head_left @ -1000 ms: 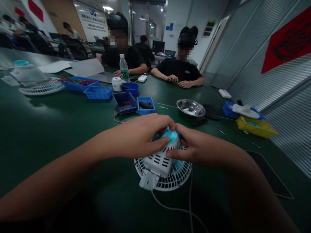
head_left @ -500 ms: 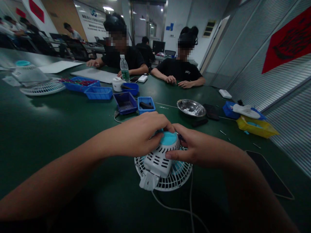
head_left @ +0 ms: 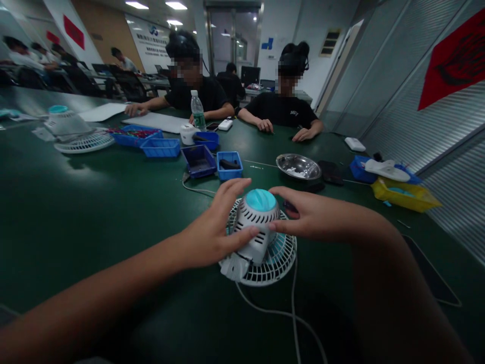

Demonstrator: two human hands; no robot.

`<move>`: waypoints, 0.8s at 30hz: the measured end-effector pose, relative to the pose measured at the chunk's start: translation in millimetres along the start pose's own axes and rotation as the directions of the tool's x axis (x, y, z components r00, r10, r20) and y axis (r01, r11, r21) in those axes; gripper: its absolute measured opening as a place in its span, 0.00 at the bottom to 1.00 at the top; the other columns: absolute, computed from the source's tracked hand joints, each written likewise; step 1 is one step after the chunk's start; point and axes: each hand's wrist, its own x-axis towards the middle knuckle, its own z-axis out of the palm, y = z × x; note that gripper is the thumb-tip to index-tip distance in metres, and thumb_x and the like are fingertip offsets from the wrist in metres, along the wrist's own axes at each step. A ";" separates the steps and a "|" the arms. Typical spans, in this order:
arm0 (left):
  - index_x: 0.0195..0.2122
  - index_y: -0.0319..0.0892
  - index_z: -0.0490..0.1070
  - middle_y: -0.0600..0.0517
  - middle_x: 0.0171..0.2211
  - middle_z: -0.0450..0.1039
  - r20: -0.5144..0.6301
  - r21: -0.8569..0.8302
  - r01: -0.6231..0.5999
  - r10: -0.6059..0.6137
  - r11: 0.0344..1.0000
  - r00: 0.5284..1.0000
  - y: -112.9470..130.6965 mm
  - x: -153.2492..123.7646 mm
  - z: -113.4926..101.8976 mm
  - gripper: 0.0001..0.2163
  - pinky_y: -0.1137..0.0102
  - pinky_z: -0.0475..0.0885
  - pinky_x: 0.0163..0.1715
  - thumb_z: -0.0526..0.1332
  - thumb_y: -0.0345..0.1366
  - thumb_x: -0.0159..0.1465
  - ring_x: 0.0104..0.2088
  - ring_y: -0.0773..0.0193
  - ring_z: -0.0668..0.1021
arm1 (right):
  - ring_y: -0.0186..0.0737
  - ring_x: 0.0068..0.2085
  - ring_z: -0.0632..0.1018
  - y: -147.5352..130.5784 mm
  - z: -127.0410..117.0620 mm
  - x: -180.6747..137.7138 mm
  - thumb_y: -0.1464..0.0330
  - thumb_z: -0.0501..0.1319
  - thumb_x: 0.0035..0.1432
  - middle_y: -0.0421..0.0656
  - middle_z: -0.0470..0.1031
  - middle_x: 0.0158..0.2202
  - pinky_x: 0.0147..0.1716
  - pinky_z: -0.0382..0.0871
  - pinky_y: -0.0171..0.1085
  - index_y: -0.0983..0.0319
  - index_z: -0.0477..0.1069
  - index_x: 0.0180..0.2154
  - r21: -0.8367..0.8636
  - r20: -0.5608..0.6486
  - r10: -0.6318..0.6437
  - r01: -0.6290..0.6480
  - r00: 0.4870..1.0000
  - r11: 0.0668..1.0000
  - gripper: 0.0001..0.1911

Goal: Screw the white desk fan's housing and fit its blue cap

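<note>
A small white fan (head_left: 253, 247) lies grille-down on the green table, its slotted motor housing upward and a light blue round knob (head_left: 260, 200) on top. My left hand (head_left: 217, 227) is open at the housing's left side, thumb stretched across the slots and fingers spread beside the knob. My right hand (head_left: 303, 212) grips the housing from the right, thumb on its side and forefinger by the knob. A dark object (head_left: 290, 206) shows under its curled fingers; its kind is hidden. White cable (head_left: 265, 309) runs from the fan toward me.
Ahead are blue bins (head_left: 229, 167), a steel bowl (head_left: 298, 167) with white pieces and a water bottle (head_left: 197, 110). A yellow bin (head_left: 405, 194) stands right, near a dark flat panel (head_left: 432, 273). Another fan (head_left: 81, 134) lies far left. Two people sit across the table.
My left hand has let go of the knob and spread, moving down and left along the housing. My right hand stays at the right side. The view has shifted slightly.
</note>
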 end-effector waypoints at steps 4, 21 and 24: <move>0.74 0.48 0.37 0.35 0.73 0.45 -0.057 0.043 0.120 -0.118 0.992 0.991 5.6 -26.9 30.6 0.50 0.38 0.62 0.67 0.71 0.48 0.60 0.71 0.32 0.58 | 0.56 0.53 0.79 -3.3 0.6 -5.5 0.49 0.64 0.61 0.49 0.77 0.59 0.49 0.74 0.48 0.57 0.69 0.60 -0.073 -0.038 0.015 -0.018 0.999 0.997 0.31; 0.62 0.43 0.54 0.39 0.60 0.66 -0.221 0.143 0.316 -0.281 0.938 0.934 0.4 -43.2 31.5 0.31 0.42 0.71 0.60 0.67 0.40 0.62 0.61 0.42 0.73 | 0.52 0.46 0.80 -13.4 19.4 -4.9 0.47 0.61 0.61 0.53 0.79 0.52 0.35 0.70 0.41 0.60 0.67 0.54 -0.165 -0.105 -0.001 -0.017 0.994 0.986 0.29; 0.67 0.46 0.48 0.37 0.64 0.64 -0.175 0.298 0.271 -0.226 0.915 0.958 -1.6 -46.1 32.9 0.38 0.39 0.73 0.57 0.69 0.41 0.61 0.62 0.37 0.72 | 0.52 0.45 0.81 -12.2 18.8 -2.5 0.47 0.62 0.59 0.52 0.80 0.51 0.34 0.71 0.41 0.60 0.68 0.54 -0.160 -0.088 0.003 -0.017 0.996 0.987 0.30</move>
